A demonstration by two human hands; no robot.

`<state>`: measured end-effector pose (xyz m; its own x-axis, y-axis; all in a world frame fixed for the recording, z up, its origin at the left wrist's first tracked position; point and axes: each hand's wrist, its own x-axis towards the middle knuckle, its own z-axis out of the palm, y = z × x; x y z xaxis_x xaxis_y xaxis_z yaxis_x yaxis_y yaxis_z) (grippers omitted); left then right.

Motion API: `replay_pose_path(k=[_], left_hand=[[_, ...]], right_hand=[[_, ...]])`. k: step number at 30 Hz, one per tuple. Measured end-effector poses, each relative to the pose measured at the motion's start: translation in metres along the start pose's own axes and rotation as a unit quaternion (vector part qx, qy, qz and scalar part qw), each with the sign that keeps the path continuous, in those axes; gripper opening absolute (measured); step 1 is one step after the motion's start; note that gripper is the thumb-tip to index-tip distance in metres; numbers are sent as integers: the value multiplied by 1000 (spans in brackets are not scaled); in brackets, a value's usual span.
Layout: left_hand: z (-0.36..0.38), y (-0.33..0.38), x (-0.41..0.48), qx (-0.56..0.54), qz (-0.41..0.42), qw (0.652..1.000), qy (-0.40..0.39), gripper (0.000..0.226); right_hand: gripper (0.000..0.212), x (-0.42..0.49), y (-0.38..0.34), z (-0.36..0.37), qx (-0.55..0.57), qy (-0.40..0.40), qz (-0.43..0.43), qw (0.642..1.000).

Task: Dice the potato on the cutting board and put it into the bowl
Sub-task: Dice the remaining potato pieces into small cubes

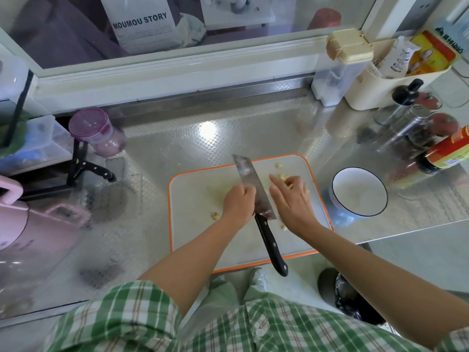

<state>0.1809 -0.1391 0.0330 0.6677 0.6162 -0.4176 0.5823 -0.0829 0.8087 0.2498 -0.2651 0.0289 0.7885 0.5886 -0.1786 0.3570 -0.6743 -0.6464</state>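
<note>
While the knife (261,215) lies across the cutting board (198,237), its handle past the near edge, the left hand (238,201) curls beside the blade, its grip unclear. The right hand (291,201) has loose fingers over diced potato (283,177). The bowl (357,191) stands just right of the board.
</note>
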Motion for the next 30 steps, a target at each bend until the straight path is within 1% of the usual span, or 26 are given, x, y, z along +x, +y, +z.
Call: replay_pose_path(k=[1, 2, 4, 5, 6, 7, 8, 10, 11, 12, 14, 15, 16, 18, 19, 20, 22, 25, 26, 28, 30], left_hand=[[-3, 1, 1, 12, -2, 1000, 13, 36], [-5, 1, 3, 27, -11, 999, 24, 34], [-9, 1, 7, 61, -38, 996, 46, 33], [-11, 0, 9, 73, -47, 995, 46, 35], [-12, -1, 10, 75, -50, 995, 41, 36], [-12, 0, 9, 63, -52, 996, 30, 35], [-13, 2, 7, 33, -53, 998, 17, 34], [-16, 3, 3, -26, -47, 999, -2, 38], [-18, 2, 2, -21, -33, 999, -5, 39], [-21, -1, 3, 17, -6, 1000, 2, 36], [-27, -17, 7, 162, 58, 985, 13, 23], [-29, -25, 9, 227, 85, 970, -5, 24], [-30, -34, 11, 279, 110, 953, -32, 33], [-28, -46, 12, 358, 139, 920, -81, 47], [-25, -51, 12, 387, 152, 905, -92, 51], [-23, -55, 12, 407, 163, 894, -94, 53], [-20, -60, 13, 422, 185, 884, -82, 51], [-22, -62, 18, 411, 199, 887, -71, 45], [-23, -61, 19, 396, 196, 895, -66, 42], [-26, -60, 22, 339, 180, 922, -47, 39], [-28, -58, 22, 272, 143, 951, -30, 39]], right_hand=[[61, -1, -4, -3, 22, -39, -9, 999], [62, -2, -10, -6, 31, -98, -10, 995], [69, -7, -21, -7, 28, -222, 1, 975], [75, -9, -26, -5, 38, -269, 9, 962], [80, -11, -30, -3, 58, -297, 11, 953], [83, -13, -32, 0, 75, -299, 10, 951], [80, -14, -33, 3, 84, -275, 11, 958], [61, -12, -33, 5, 76, -190, 27, 978], [48, -11, -31, 4, 90, -158, 45, 982], [36, -10, -28, 3, 130, -142, 68, 979], [20, -11, -23, 2, 215, -137, 110, 961], [11, -11, -20, 1, 230, -136, 120, 956], [7, -12, -18, 0, 237, -139, 125, 953], [21, -15, -12, 2, 231, -145, 131, 953], [25, -15, -9, 3, 221, -151, 132, 954], [25, -16, -7, 6, 211, -155, 130, 956], [16, -17, -2, 10, 196, -161, 128, 959], [10, -17, 5, 12, 179, -163, 128, 962], [10, -16, 8, 11, 164, -158, 123, 966], [12, -15, 13, 9, 133, -134, 124, 974], [13, -14, 17, 7, 117, -87, 143, 979]])
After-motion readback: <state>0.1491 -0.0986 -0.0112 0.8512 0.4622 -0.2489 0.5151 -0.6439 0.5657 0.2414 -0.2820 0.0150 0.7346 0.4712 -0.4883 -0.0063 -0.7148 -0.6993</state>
